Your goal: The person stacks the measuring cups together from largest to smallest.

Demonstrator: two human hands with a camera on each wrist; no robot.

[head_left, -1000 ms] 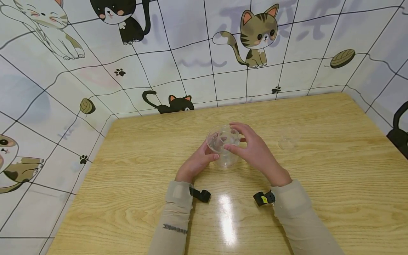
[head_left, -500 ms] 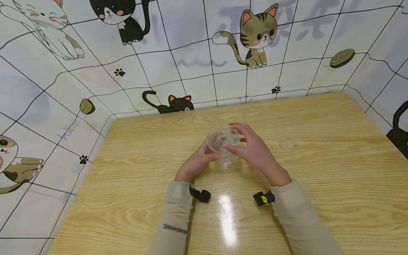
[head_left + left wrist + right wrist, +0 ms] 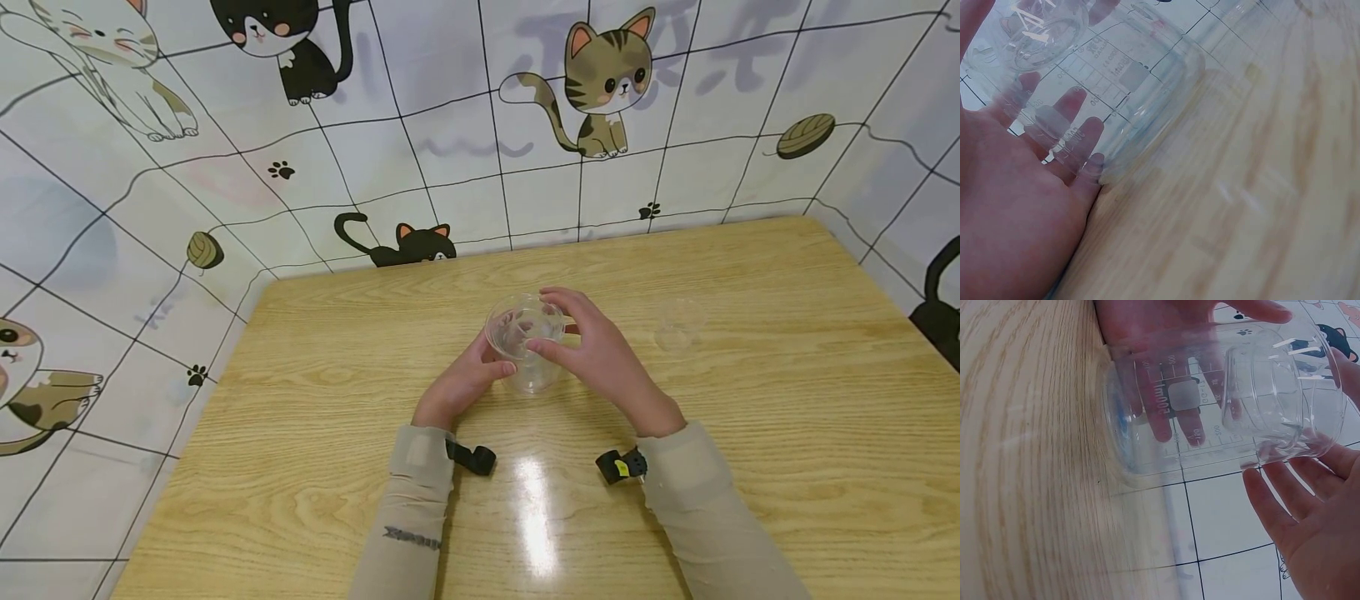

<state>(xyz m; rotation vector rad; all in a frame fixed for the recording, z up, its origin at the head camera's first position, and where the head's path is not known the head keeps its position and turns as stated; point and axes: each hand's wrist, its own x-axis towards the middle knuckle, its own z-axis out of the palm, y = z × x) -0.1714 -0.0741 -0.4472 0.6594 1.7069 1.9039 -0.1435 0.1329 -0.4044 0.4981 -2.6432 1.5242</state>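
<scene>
A clear glass beaker (image 3: 534,381) with white 500 ml markings stands upright on the table in front of me. My left hand (image 3: 467,375) curls round its left side, thumb in front. In the right wrist view, the left fingers (image 3: 1160,419) show through the glass. A smaller clear glass beaker (image 3: 1260,394) is inside the upper part of the large beaker. My right hand (image 3: 600,346) holds the smaller beaker near the top, thumb in front and fingers behind. In the left wrist view, the smaller beaker's base (image 3: 1047,44) shows through the large beaker's wall.
Another small clear glass vessel (image 3: 677,329) stands on the wooden table (image 3: 300,400) to the right of my right hand. A white backdrop (image 3: 450,125) with grid lines and cartoon cats rises behind the table and at its sides.
</scene>
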